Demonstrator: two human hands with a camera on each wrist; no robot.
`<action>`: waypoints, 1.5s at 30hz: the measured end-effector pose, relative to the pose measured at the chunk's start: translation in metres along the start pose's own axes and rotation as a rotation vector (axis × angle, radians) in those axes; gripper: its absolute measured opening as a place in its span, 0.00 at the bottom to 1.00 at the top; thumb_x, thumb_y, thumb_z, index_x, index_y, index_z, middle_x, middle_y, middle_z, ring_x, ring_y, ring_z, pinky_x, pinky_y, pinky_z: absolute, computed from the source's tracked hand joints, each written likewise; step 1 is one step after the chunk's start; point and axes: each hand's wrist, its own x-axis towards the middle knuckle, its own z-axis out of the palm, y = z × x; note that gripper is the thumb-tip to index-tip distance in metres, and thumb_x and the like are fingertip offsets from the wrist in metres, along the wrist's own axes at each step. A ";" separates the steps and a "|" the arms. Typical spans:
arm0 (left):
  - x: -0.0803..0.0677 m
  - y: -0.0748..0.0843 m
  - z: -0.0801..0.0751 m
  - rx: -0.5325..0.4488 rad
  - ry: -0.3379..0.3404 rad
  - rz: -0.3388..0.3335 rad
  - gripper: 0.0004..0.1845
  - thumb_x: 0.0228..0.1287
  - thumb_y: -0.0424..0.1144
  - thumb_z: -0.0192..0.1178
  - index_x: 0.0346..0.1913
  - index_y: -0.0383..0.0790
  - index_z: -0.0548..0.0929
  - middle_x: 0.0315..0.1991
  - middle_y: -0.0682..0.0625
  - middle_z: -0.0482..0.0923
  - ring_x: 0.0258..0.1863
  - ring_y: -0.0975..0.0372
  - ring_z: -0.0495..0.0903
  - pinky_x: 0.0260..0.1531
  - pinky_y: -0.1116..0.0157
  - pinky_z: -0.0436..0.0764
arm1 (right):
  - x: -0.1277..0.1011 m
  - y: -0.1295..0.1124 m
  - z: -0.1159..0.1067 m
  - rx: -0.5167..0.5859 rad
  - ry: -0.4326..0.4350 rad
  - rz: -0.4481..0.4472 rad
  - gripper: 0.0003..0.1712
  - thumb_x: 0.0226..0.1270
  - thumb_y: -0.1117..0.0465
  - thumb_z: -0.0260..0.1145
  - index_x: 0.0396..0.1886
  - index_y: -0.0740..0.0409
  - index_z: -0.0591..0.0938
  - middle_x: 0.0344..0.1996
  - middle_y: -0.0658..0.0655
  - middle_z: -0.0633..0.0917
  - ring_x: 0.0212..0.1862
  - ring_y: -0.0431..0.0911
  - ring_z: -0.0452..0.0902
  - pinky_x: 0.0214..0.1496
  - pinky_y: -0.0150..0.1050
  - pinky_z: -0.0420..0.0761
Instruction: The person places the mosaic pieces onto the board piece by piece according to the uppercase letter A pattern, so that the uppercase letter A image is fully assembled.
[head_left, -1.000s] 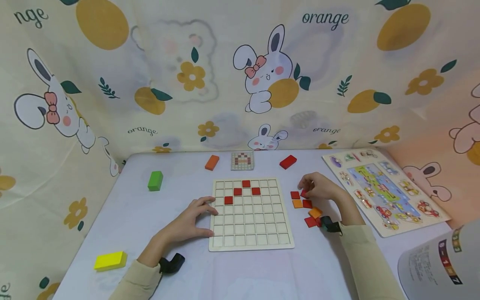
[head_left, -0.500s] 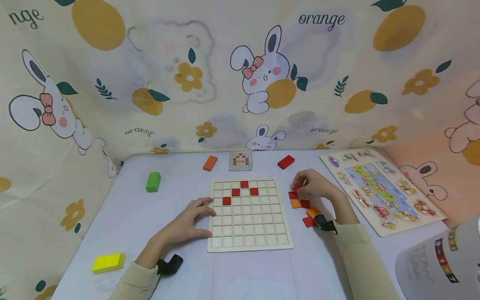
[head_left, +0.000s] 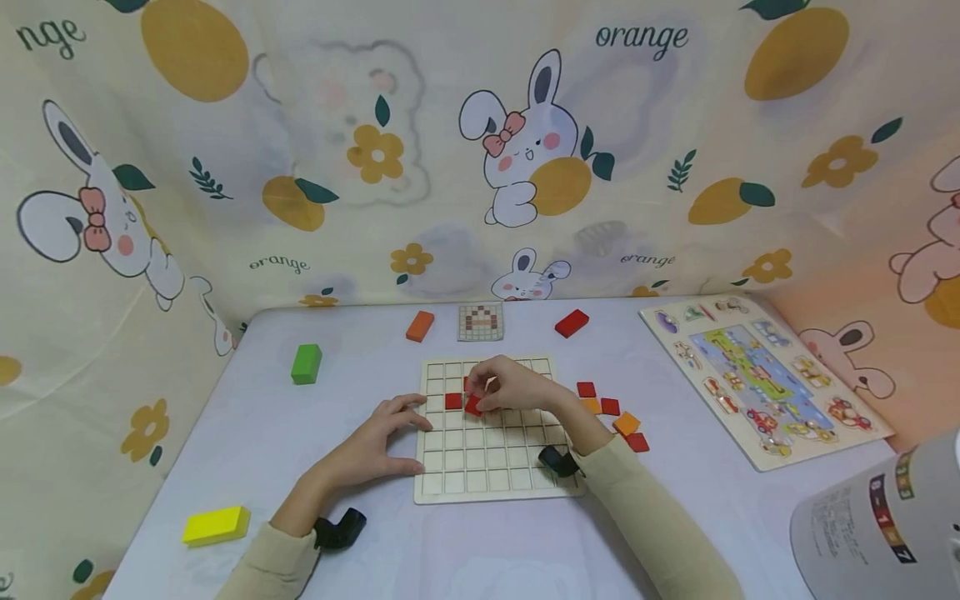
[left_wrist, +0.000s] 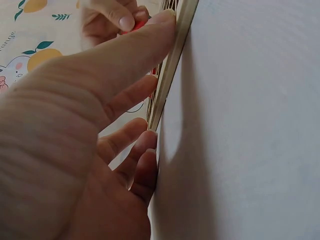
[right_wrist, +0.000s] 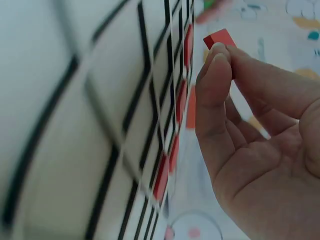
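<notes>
My right hand (head_left: pixel 517 387) pinches a small red square tile (head_left: pixel 472 406) between thumb and fingertips, over the upper left part of a cream grid board (head_left: pixel 495 483). In the right wrist view the tile (right_wrist: pixel 221 39) stands out beyond the fingertips, tilted. One red tile (head_left: pixel 453 401) lies in a square just left of the held one; in the head view the hand partly covers other red tiles on the board. My left hand (head_left: pixel 367 446) rests at the board's left edge, thumb and fingers spread along it, as the left wrist view also shows.
Loose red and orange tiles (head_left: pixel 626 423) lie right of the board. Behind it are a small pattern card (head_left: pixel 481 322), an orange block (head_left: pixel 420 326) and a red block (head_left: pixel 572 323). Green (head_left: pixel 306 364) and yellow (head_left: pixel 216 526) blocks lie left; a puzzle board (head_left: pixel 757 375) and white tub (head_left: pixel 870 525) stand right.
My right hand has picked up a red tile from the loose ones on the right and carried it left over the board. The left hand stays at the board's edge.
</notes>
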 end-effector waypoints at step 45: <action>0.000 0.001 0.000 -0.009 -0.002 0.001 0.25 0.52 0.47 0.77 0.53 0.51 0.81 0.74 0.45 0.59 0.74 0.45 0.53 0.68 0.39 0.58 | -0.012 -0.007 -0.004 -0.079 0.078 -0.088 0.14 0.68 0.70 0.64 0.52 0.69 0.83 0.40 0.61 0.86 0.39 0.48 0.81 0.44 0.38 0.82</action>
